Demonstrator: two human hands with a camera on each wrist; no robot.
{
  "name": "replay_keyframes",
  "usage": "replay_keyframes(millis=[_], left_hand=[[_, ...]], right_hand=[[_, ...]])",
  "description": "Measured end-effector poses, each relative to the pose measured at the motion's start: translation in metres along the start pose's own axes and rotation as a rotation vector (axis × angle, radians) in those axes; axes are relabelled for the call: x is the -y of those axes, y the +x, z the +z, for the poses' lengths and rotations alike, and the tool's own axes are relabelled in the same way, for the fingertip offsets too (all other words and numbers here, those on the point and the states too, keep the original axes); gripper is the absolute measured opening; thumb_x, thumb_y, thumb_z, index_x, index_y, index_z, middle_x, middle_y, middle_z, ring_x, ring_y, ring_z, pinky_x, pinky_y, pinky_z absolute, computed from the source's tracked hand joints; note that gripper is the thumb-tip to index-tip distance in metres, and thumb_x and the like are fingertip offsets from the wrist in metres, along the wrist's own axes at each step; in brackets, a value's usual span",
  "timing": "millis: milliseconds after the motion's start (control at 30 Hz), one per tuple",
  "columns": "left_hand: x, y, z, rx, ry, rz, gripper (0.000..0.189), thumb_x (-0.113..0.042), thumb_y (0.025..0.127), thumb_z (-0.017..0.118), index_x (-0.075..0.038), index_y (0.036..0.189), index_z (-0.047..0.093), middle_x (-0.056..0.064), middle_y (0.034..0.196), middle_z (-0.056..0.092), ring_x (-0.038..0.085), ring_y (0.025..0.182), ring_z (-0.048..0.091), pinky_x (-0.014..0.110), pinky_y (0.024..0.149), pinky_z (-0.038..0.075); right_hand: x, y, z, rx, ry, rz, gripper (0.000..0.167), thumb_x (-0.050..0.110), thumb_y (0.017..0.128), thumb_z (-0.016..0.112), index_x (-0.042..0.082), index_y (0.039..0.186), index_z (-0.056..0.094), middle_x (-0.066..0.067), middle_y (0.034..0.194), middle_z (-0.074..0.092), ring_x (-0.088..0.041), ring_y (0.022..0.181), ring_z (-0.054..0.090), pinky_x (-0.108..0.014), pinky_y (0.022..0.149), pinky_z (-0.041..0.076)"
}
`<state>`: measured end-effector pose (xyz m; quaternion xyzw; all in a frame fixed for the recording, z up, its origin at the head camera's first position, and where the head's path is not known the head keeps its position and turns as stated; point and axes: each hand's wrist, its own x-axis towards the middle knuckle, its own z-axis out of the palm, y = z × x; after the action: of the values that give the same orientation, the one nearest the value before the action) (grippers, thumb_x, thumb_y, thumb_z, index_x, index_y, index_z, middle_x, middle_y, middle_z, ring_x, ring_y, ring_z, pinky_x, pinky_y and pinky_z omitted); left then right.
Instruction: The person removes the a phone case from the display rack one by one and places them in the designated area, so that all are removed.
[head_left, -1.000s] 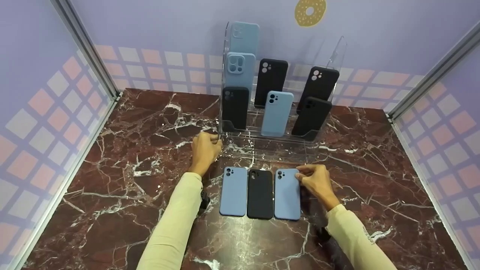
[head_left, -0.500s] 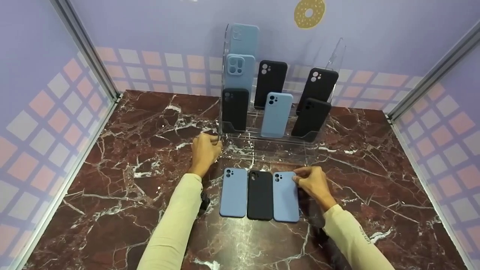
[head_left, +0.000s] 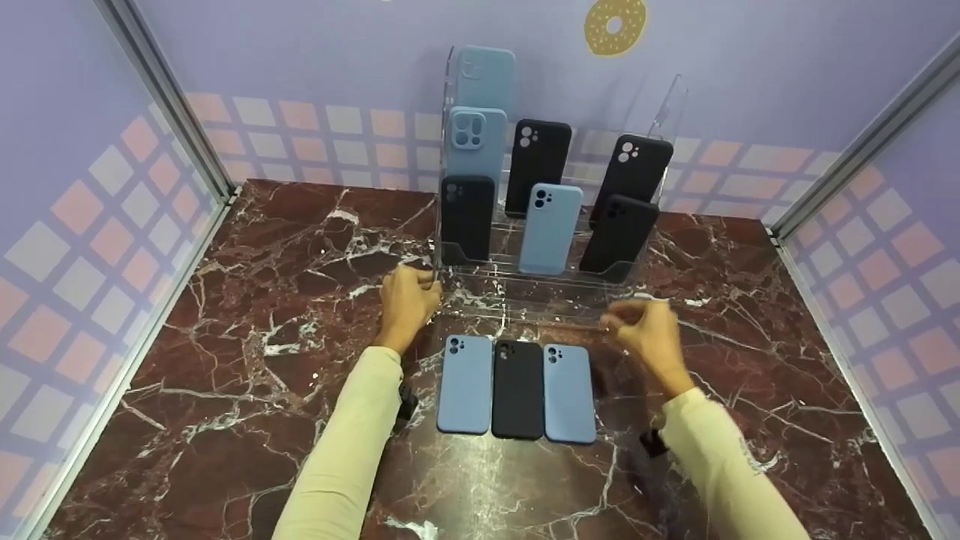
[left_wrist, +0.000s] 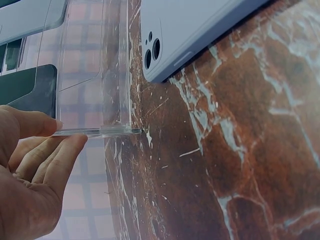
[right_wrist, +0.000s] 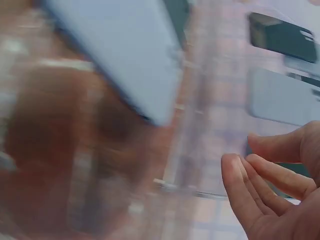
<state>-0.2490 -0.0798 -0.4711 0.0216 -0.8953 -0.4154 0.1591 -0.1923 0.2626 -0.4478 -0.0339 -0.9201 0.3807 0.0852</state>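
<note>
We see the left hand [head_left: 410, 300] pinch the clear rack [left_wrist: 117, 131]; the right hand [head_left: 651, 336], digits slightly apart, holds nothing. Seven phone cases [head_left: 550, 229] stand racked; three cases [head_left: 517, 390] lie unracked.

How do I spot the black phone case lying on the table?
Start at the clear stand on the marbled table. In front lies a flat row of three. Between the left blue case and the right blue case, the black case is the only dark one there.
</note>
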Motion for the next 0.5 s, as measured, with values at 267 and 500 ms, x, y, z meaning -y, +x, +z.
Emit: replay_keyframes(millis=[267, 500], left_hand=[[0.0, 0.0, 0.0, 0.011, 0.008, -0.017, 0.016, -0.007, 0.083, 0.075, -0.005, 0.097, 0.081, 0.01, 0.09, 0.077, 0.036, 0.096, 0.073, 0.051, 0.092, 0.051], [-0.002, 0.0, -0.002, 0.023, -0.003, -0.03, 0.016, -0.007, 0.084, 0.075, -0.005, 0.099, 0.081, 0.011, 0.091, 0.077, 0.035, 0.095, 0.073, 0.051, 0.092, 0.051]], right_hand=[[0.038, 0.025, -0.04, -0.182, -0.036, -0.037, 0.034, 0.016, 0.083, 0.084, -0.002, 0.11, 0.072, -0.019, 0.102, 0.075, -0.029, 0.084, 0.071, -0.027, 0.072, 0.055], [0.054, 0.044, -0.053, -0.326, -0.083, -0.084, 0.047, 0.018, 0.083, 0.084, -0.001, 0.122, 0.066, -0.02, 0.119, 0.067, -0.035, 0.104, 0.063, -0.049, 0.096, 0.046]])
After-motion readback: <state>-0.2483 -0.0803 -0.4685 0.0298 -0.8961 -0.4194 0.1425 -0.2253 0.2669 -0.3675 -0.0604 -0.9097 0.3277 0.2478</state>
